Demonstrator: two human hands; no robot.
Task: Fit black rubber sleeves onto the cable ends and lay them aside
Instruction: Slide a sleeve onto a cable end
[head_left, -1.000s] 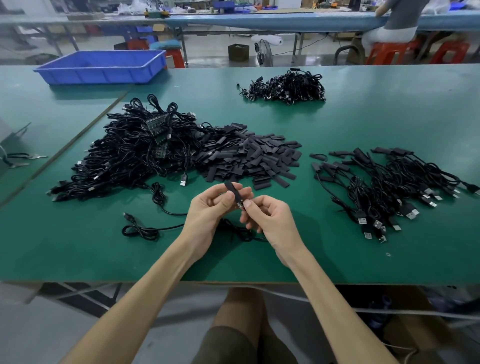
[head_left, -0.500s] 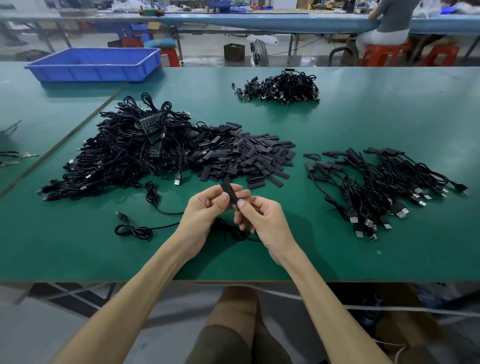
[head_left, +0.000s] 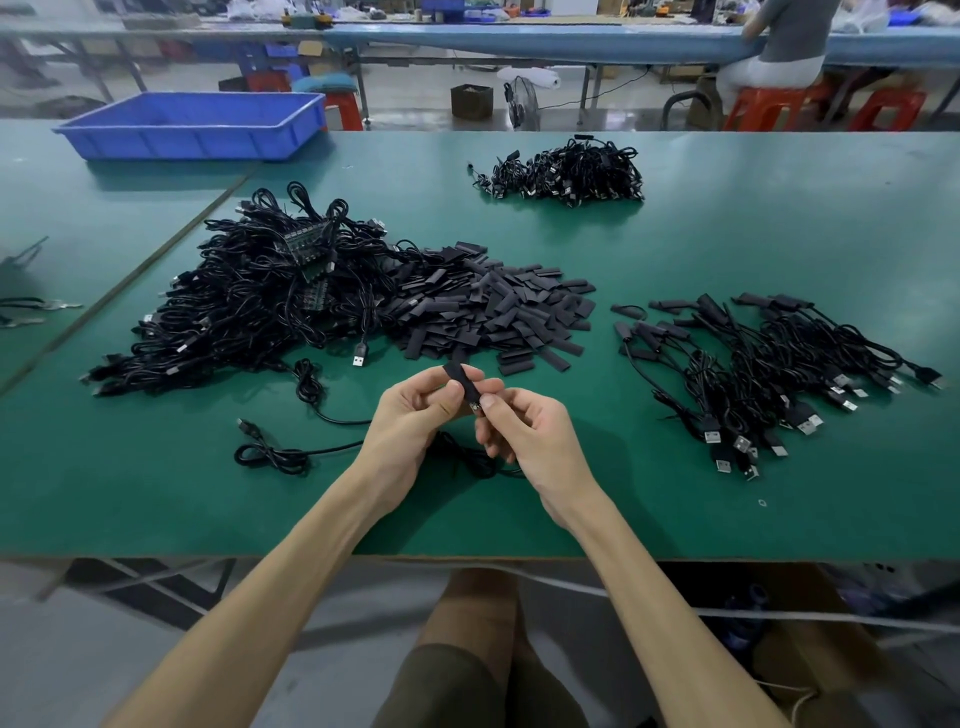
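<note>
My left hand (head_left: 410, 421) pinches a black rubber sleeve (head_left: 459, 378) between thumb and fingers, above the green table (head_left: 779, 234). My right hand (head_left: 530, 431) pinches the cable end (head_left: 475, 408) at the sleeve's lower opening; its cable (head_left: 467, 457) loops on the table under my hands. A heap of loose sleeves (head_left: 493, 312) lies just beyond my hands. Left of it is a big tangle of bare cables (head_left: 249, 306). Sleeved cables (head_left: 769, 364) lie in a pile to the right.
A blue bin (head_left: 192, 127) stands at the back left. Another small bundle of cables (head_left: 566, 171) sits at the back centre. One loose cable (head_left: 275, 452) lies left of my hands. A person sits at a far bench (head_left: 571, 41).
My hands have stayed in place, with the cable end pushed a little further into the sleeve. The view has shifted slightly.
</note>
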